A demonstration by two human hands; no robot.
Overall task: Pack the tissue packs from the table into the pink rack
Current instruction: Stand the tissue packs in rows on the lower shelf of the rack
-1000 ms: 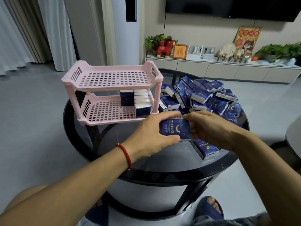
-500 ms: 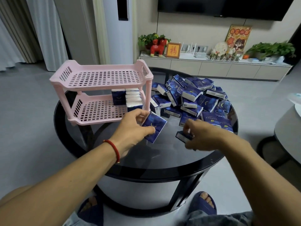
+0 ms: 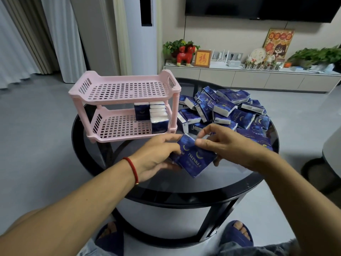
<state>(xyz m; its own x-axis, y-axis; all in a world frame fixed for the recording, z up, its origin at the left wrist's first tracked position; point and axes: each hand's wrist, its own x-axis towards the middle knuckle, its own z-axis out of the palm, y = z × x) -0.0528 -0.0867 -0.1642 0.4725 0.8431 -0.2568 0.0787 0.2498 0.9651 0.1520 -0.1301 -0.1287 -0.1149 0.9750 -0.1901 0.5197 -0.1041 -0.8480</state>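
Glass table [image 3: 184, 185] — both hands grip tissue packs [image 3: 193, 157].

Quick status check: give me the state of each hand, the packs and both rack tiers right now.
Left hand: gripping held packs.
Right hand: gripping held packs.
Held packs: together between both hands, above the table.
Pile: loose on table, unpacked.
Rack top tier: holds nothing.
Rack bottom tier: a few packs upright at right end.
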